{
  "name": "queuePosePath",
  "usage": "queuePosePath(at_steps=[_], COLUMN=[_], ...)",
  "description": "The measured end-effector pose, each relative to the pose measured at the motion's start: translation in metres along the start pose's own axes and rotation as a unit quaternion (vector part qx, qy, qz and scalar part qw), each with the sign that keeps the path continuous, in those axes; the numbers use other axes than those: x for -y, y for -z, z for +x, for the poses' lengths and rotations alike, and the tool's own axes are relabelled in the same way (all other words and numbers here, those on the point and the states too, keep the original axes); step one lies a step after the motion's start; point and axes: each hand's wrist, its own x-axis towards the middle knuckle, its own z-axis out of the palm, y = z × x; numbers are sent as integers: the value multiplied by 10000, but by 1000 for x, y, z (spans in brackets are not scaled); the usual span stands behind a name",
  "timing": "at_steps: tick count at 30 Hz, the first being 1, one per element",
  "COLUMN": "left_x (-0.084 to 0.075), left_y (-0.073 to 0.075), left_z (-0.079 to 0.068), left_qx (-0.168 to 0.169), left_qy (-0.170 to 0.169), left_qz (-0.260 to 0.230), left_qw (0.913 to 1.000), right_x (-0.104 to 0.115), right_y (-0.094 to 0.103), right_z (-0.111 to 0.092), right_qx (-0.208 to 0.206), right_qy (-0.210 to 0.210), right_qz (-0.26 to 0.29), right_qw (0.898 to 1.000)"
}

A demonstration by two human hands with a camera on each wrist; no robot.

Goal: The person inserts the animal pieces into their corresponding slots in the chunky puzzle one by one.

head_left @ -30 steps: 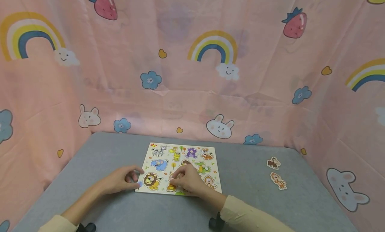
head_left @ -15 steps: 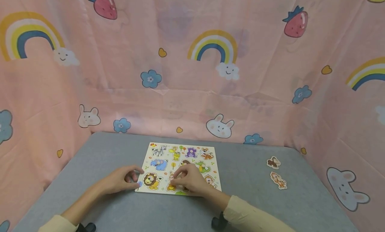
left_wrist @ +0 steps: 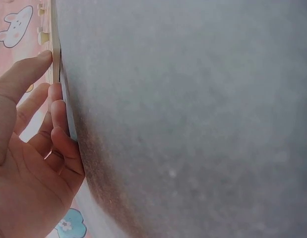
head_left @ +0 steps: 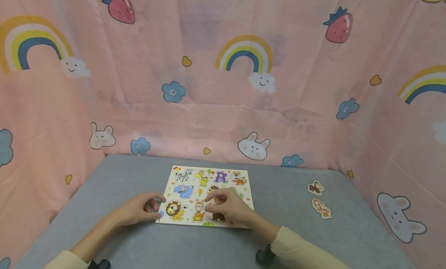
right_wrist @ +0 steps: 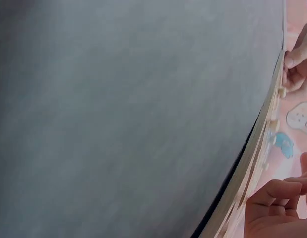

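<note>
A wooden puzzle board point(head_left: 188, 223) printed with animals lies flat on the grey table. My left hand point(head_left: 139, 209) rests at its left edge, thumb and index fingertips touching the rim; the left wrist view shows the thumb tip against the board's side point(left_wrist: 56, 64). Over the lower right part hovers my right hand point(head_left: 228, 205), thumb and index finger apart with a gap between them. Just left of those fingertips sits the kangaroo piece point(head_left: 198, 211), beside the lion piece point(head_left: 175, 210). The right hand covers part of the crocodile and the brown animals.
Two loose animal pieces lie on the table to the right: a dark brown one point(head_left: 316, 188) and, nearer, an orange-brown one point(head_left: 321, 208). A pink patterned curtain point(head_left: 202, 122) encloses the table's back and sides. Small knobs point(right_wrist: 274, 126) stick up from the board.
My right hand has let go of the kangaroo piece and drawn slightly to the right, uncovering it. The left hand stays at the board's edge.
</note>
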Motion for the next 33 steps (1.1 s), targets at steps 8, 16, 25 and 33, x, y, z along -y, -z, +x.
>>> queuePosePath(at_steps=[8, 16, 25, 33], left_x=[1, 3, 4, 4], left_y=[-1, -1, -1, -1], left_z=[0, 0, 0, 0], left_qx=[22, 56, 39, 2], left_qy=[55, 7, 15, -2], left_qz=[-12, -127, -116, -150], left_qw=[10000, 9999, 9999, 9999], right_x=[-5, -9, -14, -25], right_y=[20, 41, 65, 93], right_z=[-12, -28, -45, -63], right_qx=[-36, -179, -261, -373], right_qy=[374, 713, 684, 684], right_qz=[57, -71, -184, -636], right_qw=[9993, 9973, 9971, 9949])
